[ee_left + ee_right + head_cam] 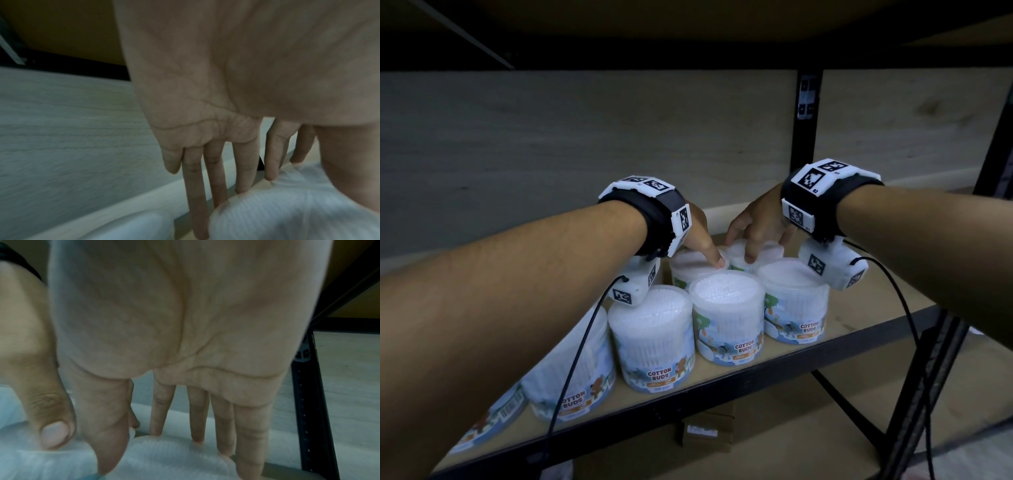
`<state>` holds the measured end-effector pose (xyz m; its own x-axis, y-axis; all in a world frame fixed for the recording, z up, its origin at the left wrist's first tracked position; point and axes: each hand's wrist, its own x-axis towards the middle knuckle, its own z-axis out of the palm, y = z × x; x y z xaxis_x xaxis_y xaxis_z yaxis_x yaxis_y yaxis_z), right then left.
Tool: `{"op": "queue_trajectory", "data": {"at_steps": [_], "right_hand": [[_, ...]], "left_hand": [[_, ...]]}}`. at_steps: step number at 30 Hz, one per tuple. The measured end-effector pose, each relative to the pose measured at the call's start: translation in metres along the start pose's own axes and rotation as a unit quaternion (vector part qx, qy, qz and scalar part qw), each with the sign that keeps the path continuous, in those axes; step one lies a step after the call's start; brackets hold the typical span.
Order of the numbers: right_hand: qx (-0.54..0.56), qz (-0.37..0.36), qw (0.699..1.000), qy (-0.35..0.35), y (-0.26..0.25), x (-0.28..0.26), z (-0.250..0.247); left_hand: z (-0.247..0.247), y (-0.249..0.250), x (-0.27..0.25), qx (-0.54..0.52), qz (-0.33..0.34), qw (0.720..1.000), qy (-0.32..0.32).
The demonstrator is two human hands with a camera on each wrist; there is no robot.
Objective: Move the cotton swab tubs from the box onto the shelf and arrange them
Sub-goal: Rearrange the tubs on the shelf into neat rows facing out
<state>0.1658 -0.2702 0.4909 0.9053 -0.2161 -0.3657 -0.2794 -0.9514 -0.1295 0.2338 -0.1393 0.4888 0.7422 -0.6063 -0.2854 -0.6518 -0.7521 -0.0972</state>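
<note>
The cotton swab tubs are squat clear plastic cylinders packed with white swabs, each with a translucent lid and a paper band low on the wall printed "COTTON BUDS" with cartoon figures. They all stand upright on the shelf (835,334), long axes vertical and lids up, and the labels that can be read face the shelf's front edge. The left hand (700,236) reaches over the back-left tub (690,265): its thumb tip lies on the near rim of that lid, while in the left wrist view the fingers (245,165) hang straight down behind the tub's far side, so the hand spans the lid between thumb and fingers. The right hand (756,224) spans the back-right tub (760,253) the same way, thumb on the near rim and fingers (197,417) extended down past the far edge, their tips at the lid's rim. Just nearer the person than both thumbs stands the middle front tub (727,320), with another tub (652,341) to its left under the left wrist and one (796,301) to its right under the right wrist. Further left, partly hidden by the left forearm, more tubs (571,377) line the front edge.
</note>
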Motion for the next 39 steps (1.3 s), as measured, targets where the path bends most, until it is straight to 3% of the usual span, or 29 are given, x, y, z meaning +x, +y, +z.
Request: {"op": "queue_trajectory", "data": {"at_steps": [10, 19, 29, 39], "right_hand": [[0.034, -0.019, 0.999, 0.026, -0.008, -0.005, -0.005], [0.036, -0.046, 0.997, 0.055, -0.053, -0.002, -0.016], [0.012, -0.088, 0.994, 0.068, -0.116, 0.014, -0.013], [-0.01, -0.097, 0.994, 0.049, -0.161, 0.036, -0.002]], "left_hand": [[-0.008, -0.012, -0.018, 0.054, 0.016, 0.998, 0.024], [-0.009, -0.069, -0.046, 0.047, -0.022, 0.995, 0.085], [0.008, -0.133, -0.067, 0.046, -0.076, 0.993, 0.082], [0.029, -0.162, -0.065, 0.019, -0.097, 0.992, 0.077]]}}
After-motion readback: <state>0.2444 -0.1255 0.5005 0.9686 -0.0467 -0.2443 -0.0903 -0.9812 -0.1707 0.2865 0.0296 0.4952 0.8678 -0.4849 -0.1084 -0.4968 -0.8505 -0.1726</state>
